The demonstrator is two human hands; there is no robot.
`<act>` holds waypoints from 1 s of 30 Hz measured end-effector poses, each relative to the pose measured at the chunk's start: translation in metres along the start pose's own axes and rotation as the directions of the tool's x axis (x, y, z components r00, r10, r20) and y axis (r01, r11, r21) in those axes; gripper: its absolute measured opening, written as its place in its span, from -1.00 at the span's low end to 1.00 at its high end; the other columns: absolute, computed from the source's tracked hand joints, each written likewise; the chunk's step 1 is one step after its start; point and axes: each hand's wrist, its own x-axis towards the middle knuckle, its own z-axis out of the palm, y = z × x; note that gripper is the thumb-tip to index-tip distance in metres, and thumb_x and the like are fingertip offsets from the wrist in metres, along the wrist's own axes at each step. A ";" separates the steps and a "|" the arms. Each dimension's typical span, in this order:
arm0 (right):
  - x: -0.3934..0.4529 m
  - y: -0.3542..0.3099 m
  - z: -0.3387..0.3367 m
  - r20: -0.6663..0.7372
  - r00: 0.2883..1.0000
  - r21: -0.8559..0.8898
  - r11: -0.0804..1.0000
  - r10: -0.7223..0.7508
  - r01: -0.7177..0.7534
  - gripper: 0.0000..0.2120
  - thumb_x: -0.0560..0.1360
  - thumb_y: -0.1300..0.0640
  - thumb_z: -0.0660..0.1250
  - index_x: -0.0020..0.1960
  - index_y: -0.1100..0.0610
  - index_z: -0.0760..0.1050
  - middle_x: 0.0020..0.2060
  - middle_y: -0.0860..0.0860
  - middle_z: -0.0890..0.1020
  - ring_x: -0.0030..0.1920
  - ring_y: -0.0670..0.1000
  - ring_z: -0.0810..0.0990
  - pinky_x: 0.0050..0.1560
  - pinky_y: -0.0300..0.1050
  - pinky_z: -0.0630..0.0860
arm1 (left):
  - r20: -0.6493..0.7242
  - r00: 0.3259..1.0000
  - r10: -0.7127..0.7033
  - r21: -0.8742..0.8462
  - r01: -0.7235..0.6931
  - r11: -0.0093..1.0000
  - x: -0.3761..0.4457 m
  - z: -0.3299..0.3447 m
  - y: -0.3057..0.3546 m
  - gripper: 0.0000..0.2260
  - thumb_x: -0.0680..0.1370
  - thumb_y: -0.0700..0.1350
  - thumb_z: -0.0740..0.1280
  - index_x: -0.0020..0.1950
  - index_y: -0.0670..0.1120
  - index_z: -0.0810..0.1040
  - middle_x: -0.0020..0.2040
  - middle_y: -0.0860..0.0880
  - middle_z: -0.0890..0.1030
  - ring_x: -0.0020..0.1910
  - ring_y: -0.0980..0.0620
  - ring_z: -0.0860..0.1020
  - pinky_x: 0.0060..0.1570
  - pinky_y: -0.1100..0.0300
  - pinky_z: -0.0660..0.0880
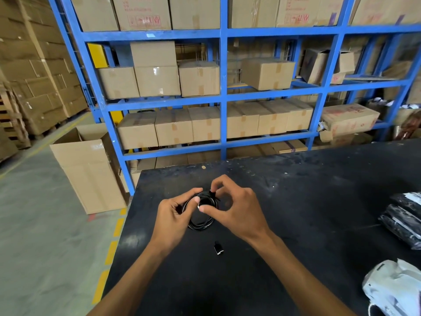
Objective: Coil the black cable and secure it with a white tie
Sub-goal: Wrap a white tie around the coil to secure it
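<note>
**Two bare hands hold a coiled black cable over a dark workbench**

Nearest the camera, two bare forearms reach forward over a black table [296, 190], its matte surface scuffed and flecked with pale marks. At the right edge lies a crumpled white plastic bag [396, 290], and just beyond it a pile of glossy black plastic packets [403, 222]. A small black connector with a pale tip [218, 248] lies loose on the table between the forearms, apart from the hands.

Past it, the black cable [200, 221] is wound into a round loop of several thin, shiny turns. The left hand [173, 215] is curled round the loop's left side, fingers through it and thumb over the top. The right hand [237, 208] pinches the loop's upper right: the thumb tip presses against the coil, and the forefinger and middle finger nip a small black end at the top. A small pale spot shows beside the right thumb tip; whether it is the white tie cannot be told.

Beyond the table stands a blue steel rack [224, 96] with flat shelves loaded with taped brown cardboard boxes [205, 126]. To the left, an open cardboard carton [91, 176] sits on the grey concrete floor [34, 224], which carries dashed yellow floor markings [111, 252]. Farther left rise stacked cartons on wooden pallets [34, 76].
</note>
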 end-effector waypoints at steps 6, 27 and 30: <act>-0.001 -0.005 0.001 0.053 0.993 -0.246 0.962 -0.110 0.120 -0.74 0.32 -0.16 0.52 -0.16 -0.03 0.56 -0.24 -0.09 0.69 -0.17 -0.08 0.67 -0.05 -0.01 0.62 | 0.014 1.000 0.018 0.031 -0.018 0.999 0.004 -0.003 -0.002 -0.77 0.55 -0.12 0.37 0.18 0.00 0.66 0.10 0.09 0.70 0.19 0.21 0.60 0.23 0.18 0.51; -0.002 0.004 0.004 0.045 0.995 0.018 0.996 -0.085 0.085 -0.90 0.56 0.08 0.30 -0.10 0.07 0.44 -0.31 0.04 0.67 -0.27 0.01 0.70 -0.22 -0.03 0.62 | -0.022 0.990 0.138 0.114 -0.134 0.984 -0.004 -0.001 0.004 -0.73 0.55 -0.23 0.36 0.06 0.15 0.64 -0.06 0.32 0.69 0.16 0.27 0.60 0.18 0.36 0.47; -0.002 0.002 0.005 -0.018 0.999 0.101 0.994 -0.048 0.050 -0.90 0.54 0.22 0.37 -0.12 0.18 0.47 -0.33 0.05 0.66 -0.28 -0.01 0.69 -0.23 -0.07 0.61 | -0.027 0.990 0.138 0.124 -0.133 0.983 -0.003 -0.002 0.005 -0.75 0.55 -0.23 0.36 0.12 0.07 0.64 -0.07 0.34 0.68 0.16 0.29 0.59 0.19 0.37 0.45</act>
